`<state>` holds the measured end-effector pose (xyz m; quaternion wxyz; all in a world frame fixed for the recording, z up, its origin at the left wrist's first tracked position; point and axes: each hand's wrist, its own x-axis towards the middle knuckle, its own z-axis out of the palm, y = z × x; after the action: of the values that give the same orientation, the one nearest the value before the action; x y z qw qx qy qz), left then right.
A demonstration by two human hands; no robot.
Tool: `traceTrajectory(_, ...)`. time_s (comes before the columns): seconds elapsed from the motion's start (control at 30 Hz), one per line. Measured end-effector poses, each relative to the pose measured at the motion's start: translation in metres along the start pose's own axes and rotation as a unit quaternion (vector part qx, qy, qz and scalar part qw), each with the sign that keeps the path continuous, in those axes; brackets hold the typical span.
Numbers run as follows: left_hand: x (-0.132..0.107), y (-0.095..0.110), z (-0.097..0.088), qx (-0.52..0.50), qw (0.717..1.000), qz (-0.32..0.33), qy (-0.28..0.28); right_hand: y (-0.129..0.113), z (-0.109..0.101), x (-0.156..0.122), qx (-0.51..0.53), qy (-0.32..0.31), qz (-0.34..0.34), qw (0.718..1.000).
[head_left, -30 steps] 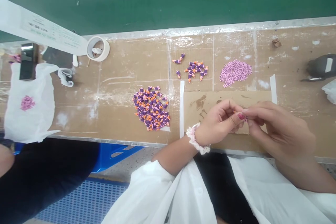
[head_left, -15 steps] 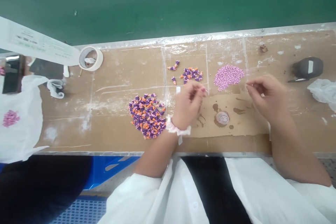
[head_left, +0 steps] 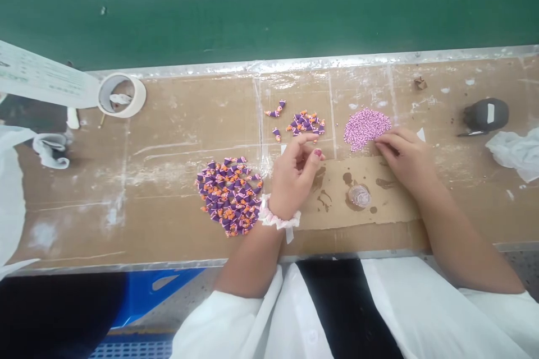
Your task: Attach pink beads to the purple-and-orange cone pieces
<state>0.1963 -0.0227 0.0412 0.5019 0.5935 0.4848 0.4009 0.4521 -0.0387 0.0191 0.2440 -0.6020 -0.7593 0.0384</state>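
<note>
My left hand [head_left: 292,176], with a white scrunchie [head_left: 278,216] at the wrist, hovers left of the brown cardboard piece. Its index finger and thumb are apart, with nothing visible between them; the other fingers curl inward. My right hand [head_left: 406,160] reaches to the lower right edge of a pile of tiny pink beads [head_left: 366,126]. Its thumb and index are pinched together, and whatever lies between the tips is too small to make out. Between my hands a small clear cup [head_left: 360,196] stands on the cardboard piece [head_left: 337,219]. Small purple-and-orange figures [head_left: 305,123] lie just beyond my left hand.
A larger heap of purple-and-orange figures [head_left: 229,196] lies left of my left wrist. Further left are a tape roll [head_left: 137,98] and a white sheet [head_left: 10,202]. On the right sit a dark rounded object [head_left: 484,115] and crumpled white plastic [head_left: 516,154]. A green wall [head_left: 269,11] rises behind.
My right hand has moved left to the pink beads' edge. My left hand has shifted slightly left and down, its thumb and index now farther apart. The view has turned slightly right.
</note>
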Motion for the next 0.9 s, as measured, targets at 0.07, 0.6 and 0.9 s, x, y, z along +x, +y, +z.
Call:
traceTrajectory(0.07, -0.001, 0.002, 0.001, 0.0, 1.0, -0.001, -0.003, -0.001, 0.001, 0.001, -0.025, -0.016, -0.002, 1.0)
traceTrajectory(0.6, -0.02, 0.033, 0.035, -0.281, 0.93, -0.178, -0.157, -0.046, -0.028, -0.001, 0.423, -0.052, 0.049, 0.903)
traceTrajectory(0.9, -0.025, 0.029, 0.044, -0.394, 0.867, -0.239, -0.189, -0.064, -0.033, -0.019, 0.438, -0.05, -0.013, 0.898)
